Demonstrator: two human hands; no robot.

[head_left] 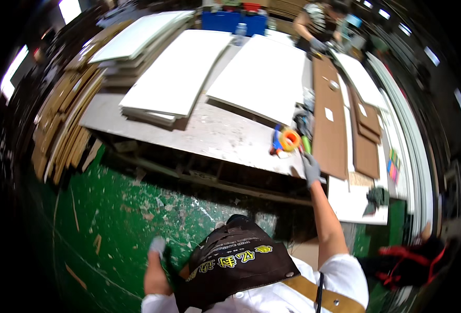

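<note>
1. Observed left hand gloved, short of the tabletop's front edge; without visible load. Unable to tell finger spread through blur.
2. Noted white panel lying back from the front edge.
3. Located orange tape roll near the front right corner, just left of a green object.
4. Found right hand at that corner, beside both; cannot tell finger opening or hold.
5. Noted brown panel along the right edge. Judged advisable: reach steadily, keeping wrist off the panel, fingers clear of neighbouring clutter.
</note>
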